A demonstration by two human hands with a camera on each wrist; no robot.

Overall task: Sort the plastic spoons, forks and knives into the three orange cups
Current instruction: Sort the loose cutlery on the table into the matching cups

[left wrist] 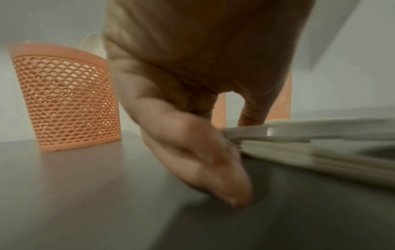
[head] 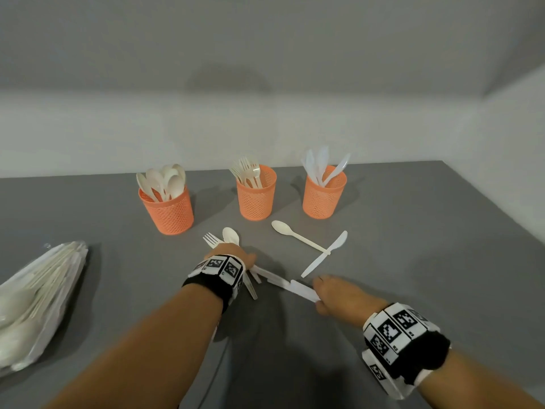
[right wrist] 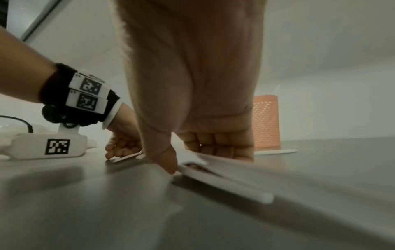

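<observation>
Three orange mesh cups stand on the smooth grey desk (head: 413, 231), beyond both hands. The left cup (head: 167, 211) holds rounded cream spoons, the middle cup (head: 256, 196) holds forks, the right cup (head: 323, 196) holds pale, translucent knives.

The left hand (head: 233, 255) curls its grip around a small bunch of white cutlery on the desk; a fork (head: 211, 239) and a spoon (head: 231, 236) stick out past its fingers, flat handles trail behind. The right hand (head: 339, 293) pinches a flat white knife handle (head: 303, 290) between thumb and curled fingers, low on the desk. Just beyond that grip a loose spoon (head: 292, 233) lies crossed with a loose knife (head: 326, 255).

Both wrists wear black bands (head: 404, 340) with square black-and-white coded tags; no writing is readable. Far left of the left hand lies a clear plastic bag (head: 38, 296) of more white cutlery.
</observation>
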